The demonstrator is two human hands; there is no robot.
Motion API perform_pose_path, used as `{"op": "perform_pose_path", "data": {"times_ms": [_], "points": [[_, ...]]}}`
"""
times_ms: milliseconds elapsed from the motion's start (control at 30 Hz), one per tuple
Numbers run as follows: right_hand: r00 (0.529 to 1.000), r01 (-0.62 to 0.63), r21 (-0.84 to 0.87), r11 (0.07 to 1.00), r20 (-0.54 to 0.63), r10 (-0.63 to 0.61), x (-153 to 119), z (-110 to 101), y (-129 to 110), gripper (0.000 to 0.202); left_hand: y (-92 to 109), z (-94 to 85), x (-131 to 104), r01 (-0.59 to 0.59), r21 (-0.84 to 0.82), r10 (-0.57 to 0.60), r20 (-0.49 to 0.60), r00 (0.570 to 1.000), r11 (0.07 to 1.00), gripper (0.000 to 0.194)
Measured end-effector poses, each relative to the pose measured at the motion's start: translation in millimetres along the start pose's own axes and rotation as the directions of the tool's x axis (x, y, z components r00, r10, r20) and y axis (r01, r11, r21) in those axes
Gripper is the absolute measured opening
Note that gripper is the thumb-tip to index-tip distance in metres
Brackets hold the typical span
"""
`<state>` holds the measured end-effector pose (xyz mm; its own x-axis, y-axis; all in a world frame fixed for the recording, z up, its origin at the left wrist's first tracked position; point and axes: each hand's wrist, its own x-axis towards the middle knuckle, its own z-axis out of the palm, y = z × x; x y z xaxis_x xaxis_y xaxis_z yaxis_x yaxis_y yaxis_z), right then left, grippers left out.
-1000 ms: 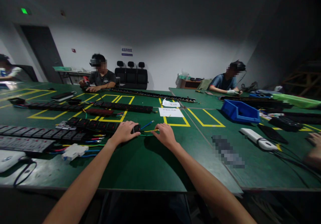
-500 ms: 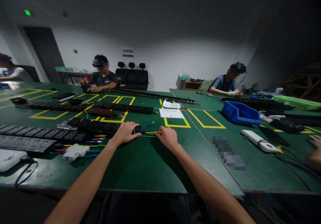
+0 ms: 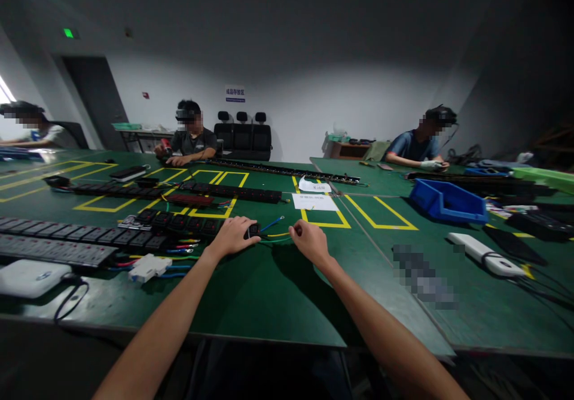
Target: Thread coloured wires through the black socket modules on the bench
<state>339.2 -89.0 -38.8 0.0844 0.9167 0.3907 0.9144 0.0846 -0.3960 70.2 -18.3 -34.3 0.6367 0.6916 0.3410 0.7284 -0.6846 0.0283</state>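
Observation:
My left hand point(image 3: 234, 237) is wrapped over the right end of a black socket strip point(image 3: 192, 223). A blue wire point(image 3: 272, 226) with a metal lug sticks out from that end, up and to the right. Below it, a yellow wire point(image 3: 277, 235) and a green wire point(image 3: 275, 241) run right toward my right hand point(image 3: 310, 241). The fingers of my right hand are pinched at the ends of these wires; which wire they grip is too small to tell.
More socket strips point(image 3: 58, 250), a white breaker point(image 3: 149, 267) and a white power bank point(image 3: 33, 277) lie left. Paper labels point(image 3: 315, 202) lie ahead. Right are a blue bin point(image 3: 448, 202) and a white device point(image 3: 487, 255). Three people sit across the green table point(image 3: 251, 304).
The view has turned slightly left, so the things appear shifted right. My left hand stays on the strip's end. The fingers of my right hand have shifted slightly at the wire ends.

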Motion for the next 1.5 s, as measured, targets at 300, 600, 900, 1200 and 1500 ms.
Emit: {"op": "perform_pose_path", "data": {"times_ms": [300,600,900,1200,1500], "points": [[0.977,0.202,0.254,0.946,-0.126,-0.174,-3,5,-9,0.029,0,0.6,0,0.002,0.017,-0.002,0.001,1.0,1.0,0.056],[0.824,0.527,0.138,0.839,-0.325,-0.464,-12,8,-17,0.028,-1,3.7,0,0.0,0.018,0.0,-0.007,1.0,1.0,0.055],[0.814,0.581,0.238,0.778,-0.176,-0.554,-24,12,-32,0.068,-3,5.3,0,-0.018,0.011,0.018,-0.025,1.0,1.0,0.055],[0.681,0.721,0.192,0.665,-0.019,-0.732,-32,16,-48,0.073,-9,8.8,-2,-0.086,0.026,0.086,-0.012,0.996,0.996,0.052],[0.783,0.619,0.142,0.773,-0.185,-0.593,-22,18,-36,0.078,-4,9.4,2,-0.03,0.048,0.032,-0.026,0.999,0.998,0.056]]}}
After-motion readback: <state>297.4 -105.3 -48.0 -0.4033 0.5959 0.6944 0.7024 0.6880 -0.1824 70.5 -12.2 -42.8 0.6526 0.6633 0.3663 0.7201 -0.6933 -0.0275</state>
